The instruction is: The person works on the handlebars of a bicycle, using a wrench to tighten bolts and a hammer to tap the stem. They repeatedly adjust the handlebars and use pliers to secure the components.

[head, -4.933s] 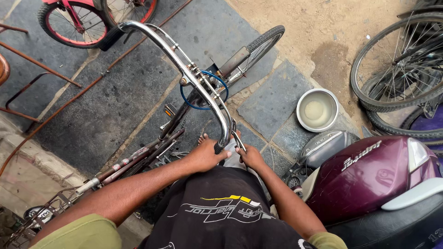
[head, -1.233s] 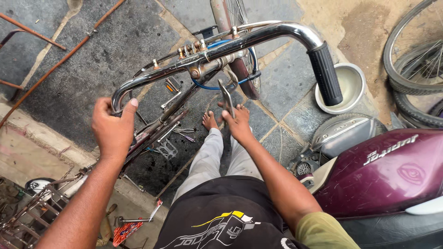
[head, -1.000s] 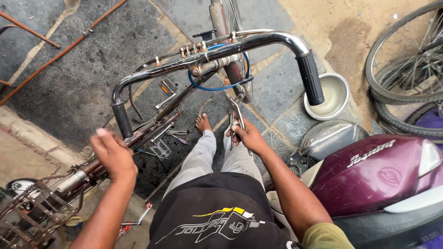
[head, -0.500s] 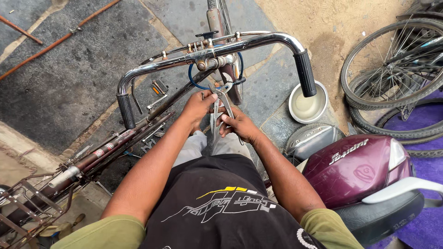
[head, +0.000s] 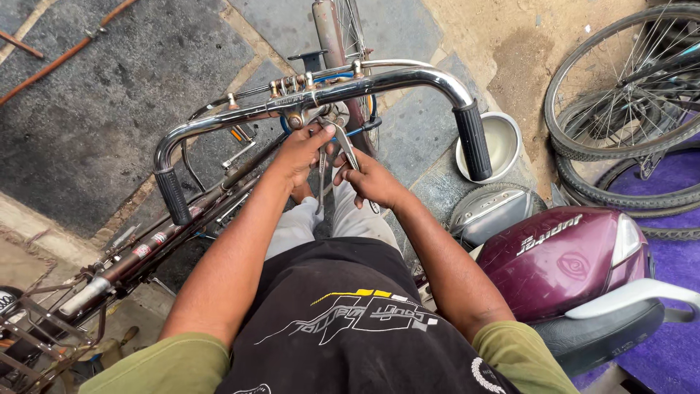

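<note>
A bicycle stands in front of me with its chrome handlebar [head: 394, 82] across the top of the view and black grips at both ends. My left hand [head: 300, 152] is up at the handlebar stem, fingers around the jaw end of metal pliers [head: 343, 143] and touching the clamp. My right hand [head: 368, 177] grips the pliers' handles just below the stem. Both hands meet at the middle of the bar. My grey trouser legs and bare feet show under them.
A maroon scooter [head: 576, 259] is close on my right. A steel bowl [head: 499, 146] and a metal cover [head: 485, 211] lie on the stone floor beside it. Loose bicycle wheels [head: 627, 95] lean at the far right. The bicycle frame and rear carrier [head: 44, 328] run to the lower left.
My left hand has left the left end of the handlebar and come in to the stem beside my right hand. Both hands have risen from near my feet to the stem with the pliers.
</note>
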